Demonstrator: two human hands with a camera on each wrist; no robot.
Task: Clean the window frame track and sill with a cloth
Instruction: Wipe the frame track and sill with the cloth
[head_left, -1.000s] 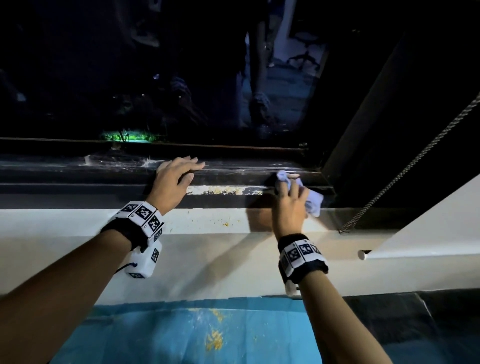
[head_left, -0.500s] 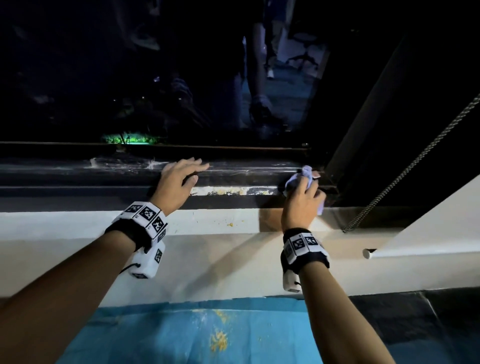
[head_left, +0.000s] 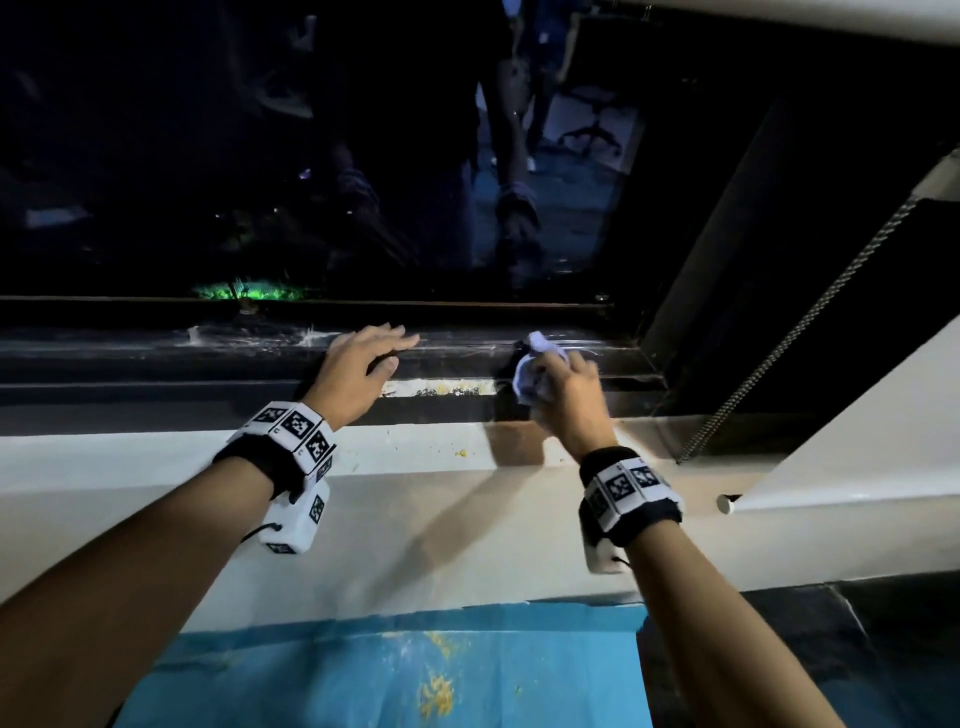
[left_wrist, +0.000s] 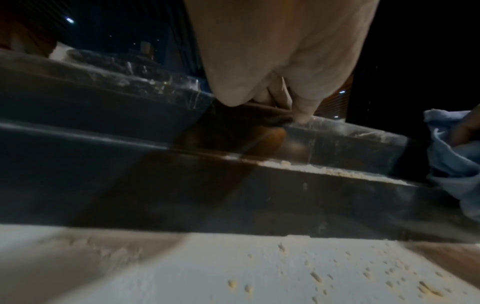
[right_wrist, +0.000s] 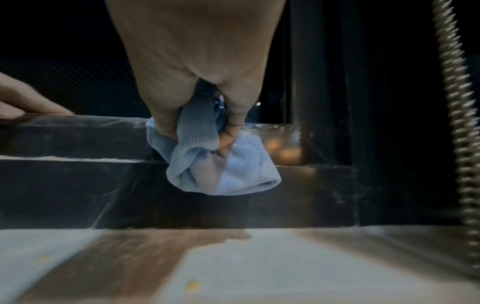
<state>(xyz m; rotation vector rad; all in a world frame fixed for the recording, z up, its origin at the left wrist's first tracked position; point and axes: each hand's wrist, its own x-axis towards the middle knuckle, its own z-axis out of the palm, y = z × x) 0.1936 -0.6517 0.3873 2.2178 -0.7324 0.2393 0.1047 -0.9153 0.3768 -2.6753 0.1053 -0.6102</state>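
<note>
The right hand (head_left: 563, 402) is gripping a bunched pale-blue cloth (right_wrist: 221, 162), fingers curled round it, and is pressing it onto the dark track (head_left: 156, 364) near the track's right end. The track is running left to right along the window's foot, with the white sill (head_left: 130, 457) lying parallel just in front. The left hand (head_left: 358, 371) is resting flat on the track, fingers relaxed and pointing right toward the cloth. Yellow crumbs (head_left: 460, 453) are dotting the sill.

Bare forearms, black wristbands (head_left: 254, 460), checkered white markers (head_left: 293, 423)
</note>
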